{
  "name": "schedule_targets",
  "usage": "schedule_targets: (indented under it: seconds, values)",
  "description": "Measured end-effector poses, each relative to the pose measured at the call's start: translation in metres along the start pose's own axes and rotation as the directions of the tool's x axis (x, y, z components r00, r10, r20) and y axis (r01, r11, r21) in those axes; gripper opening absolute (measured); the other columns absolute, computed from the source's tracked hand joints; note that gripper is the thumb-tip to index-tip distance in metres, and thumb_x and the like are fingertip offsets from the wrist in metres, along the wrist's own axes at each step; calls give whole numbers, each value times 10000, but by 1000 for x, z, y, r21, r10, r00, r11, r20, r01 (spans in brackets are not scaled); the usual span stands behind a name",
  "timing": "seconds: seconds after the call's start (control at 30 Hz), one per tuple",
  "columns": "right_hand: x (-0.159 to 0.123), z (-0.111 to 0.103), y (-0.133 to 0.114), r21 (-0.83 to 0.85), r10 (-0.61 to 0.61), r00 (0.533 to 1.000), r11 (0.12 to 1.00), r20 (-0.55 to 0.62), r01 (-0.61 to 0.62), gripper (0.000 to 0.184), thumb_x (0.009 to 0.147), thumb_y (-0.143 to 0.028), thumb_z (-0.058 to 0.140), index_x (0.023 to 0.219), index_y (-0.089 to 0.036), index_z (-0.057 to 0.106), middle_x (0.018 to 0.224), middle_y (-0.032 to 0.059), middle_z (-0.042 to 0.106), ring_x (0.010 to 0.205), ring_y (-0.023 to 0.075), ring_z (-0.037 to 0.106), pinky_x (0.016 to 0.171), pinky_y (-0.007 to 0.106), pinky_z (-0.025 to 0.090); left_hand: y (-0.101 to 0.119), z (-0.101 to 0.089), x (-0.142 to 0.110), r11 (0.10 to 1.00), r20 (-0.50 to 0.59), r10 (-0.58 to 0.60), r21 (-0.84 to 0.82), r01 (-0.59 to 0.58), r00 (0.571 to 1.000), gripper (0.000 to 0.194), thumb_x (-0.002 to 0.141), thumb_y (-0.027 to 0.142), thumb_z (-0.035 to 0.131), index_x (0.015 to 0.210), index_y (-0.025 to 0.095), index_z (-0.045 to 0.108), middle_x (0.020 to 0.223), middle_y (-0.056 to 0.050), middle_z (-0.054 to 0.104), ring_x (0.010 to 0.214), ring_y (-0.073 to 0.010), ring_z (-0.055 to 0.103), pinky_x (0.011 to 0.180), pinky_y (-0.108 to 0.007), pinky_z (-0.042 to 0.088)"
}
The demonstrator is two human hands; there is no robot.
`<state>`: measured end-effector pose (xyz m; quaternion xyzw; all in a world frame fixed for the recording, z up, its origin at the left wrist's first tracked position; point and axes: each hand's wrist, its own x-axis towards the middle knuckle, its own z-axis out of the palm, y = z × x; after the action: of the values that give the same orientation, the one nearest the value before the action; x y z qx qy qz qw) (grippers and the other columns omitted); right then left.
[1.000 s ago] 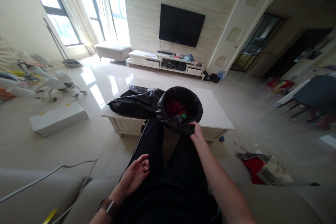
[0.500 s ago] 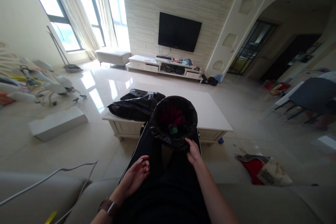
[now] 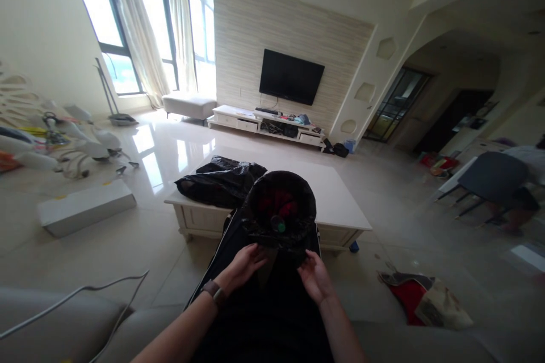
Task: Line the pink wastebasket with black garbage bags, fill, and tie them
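My left hand (image 3: 242,264) at seven, right hand (image 3: 315,278) at five, by the open black bag (image 3: 306,205) — pinched or loose, I can't tell. Best support it evenly.

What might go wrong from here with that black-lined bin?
The green-topped item sits near the near side of the black-lined bin, so it might spill if the bin tips toward the person.
The left hand and right hand are at the liner's near edge; a hard tug might tear it.
The black bag lies close by and might get bumped.
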<state>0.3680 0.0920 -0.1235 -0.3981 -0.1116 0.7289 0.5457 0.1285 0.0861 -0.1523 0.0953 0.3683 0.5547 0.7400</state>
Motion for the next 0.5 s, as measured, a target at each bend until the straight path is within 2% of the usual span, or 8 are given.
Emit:
schedule_targets:
  seconds: [0.13, 0.27, 0.4, 0.5]
  values:
    - [5, -9, 3, 47, 22, 1000, 999, -3, -21, 32, 876, -169, 702, 871, -149, 727, 854, 51, 801, 754, 170, 759, 665, 255, 603, 0, 23, 26, 998, -24, 42, -39, -43, 999, 146, 920, 17, 611, 885, 127, 701, 954, -120, 772, 860, -201, 747, 853, -323, 598]
    - [17, -19, 9, 67, 12, 1000, 998, 12, -12, 70, 854, -202, 734, 905, -153, 736, 896, 72, 810, 805, 188, 771, 732, 281, 621, -1, 31, 36, 995, -74, 98, -24, -100, 992, 192, 855, -38, 659, 830, 150, 693, 808, -57, 739, 677, -141, 686, 651, -215, 536]
    - [32, -25, 14, 165, -13, 999, 986, 31, 8, 80, 817, -176, 752, 895, -188, 738, 918, 57, 813, 837, 203, 776, 770, 318, 638, 11, 26, 35, 984, -132, 180, 6, -181, 975, 220, 828, -46, 667, 845, 173, 678, 762, -28, 722, 631, -135, 662, 596, -207, 513]
    - [44, -22, 13, 269, -18, 1000, 963, -13, 21, 103, 805, -120, 712, 867, -197, 742, 866, 37, 804, 810, 174, 772, 792, 298, 640, 28, 21, 31, 946, -183, 325, 73, -316, 928, 245, 769, -46, 708, 851, 181, 664, 764, -23, 725, 657, -154, 679, 618, -235, 538]
